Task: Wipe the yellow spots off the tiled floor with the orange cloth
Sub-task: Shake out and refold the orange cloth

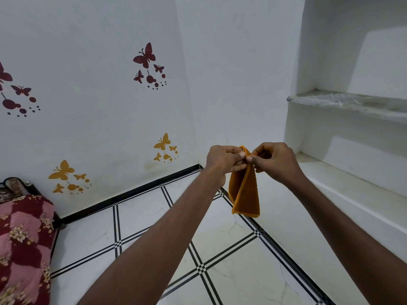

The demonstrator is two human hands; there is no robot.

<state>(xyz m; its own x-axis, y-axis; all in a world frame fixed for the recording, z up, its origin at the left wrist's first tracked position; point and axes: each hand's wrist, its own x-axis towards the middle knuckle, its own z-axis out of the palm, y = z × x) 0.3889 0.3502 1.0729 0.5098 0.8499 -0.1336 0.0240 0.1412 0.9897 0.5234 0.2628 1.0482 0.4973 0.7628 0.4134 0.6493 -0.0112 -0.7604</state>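
Head camera view, looking forward and down into the corner of a white-walled room. Two bare forearms reach out from the bottom of the frame and meet near the centre. The left hand [222,160] and the right hand [274,162] are side by side, thumbs nearly touching, both curled closed and pinching the top edge of the orange cloth [243,192] between thumb and fingers. The cloth is held up in the air in front of the corner, well above the floor. It hangs down from the hands, folded over on itself lengthwise, with its stitched lower edge loose below the hands.

Beneath the arms lies the tiled floor [141,219], made of pale glossy tiles divided by black-and-white striped lines with small chequered squares at the crossings. A black skirting strip runs along the foot of the walls. No yellow spots can be made out on the part of the floor that shows.

The left wall carries butterfly stickers: a dark red group [147,62] high up, another dark red group at the far left edge, and two yellow groups [164,146] lower down, near the skirting. At the lower left edge is part of a bed with a red and pink flowered cover [22,245] over a dark metal frame. On the right, built-in white shelves [343,102] are set into the wall, one with a grey stone top, and a white ledge runs below them.
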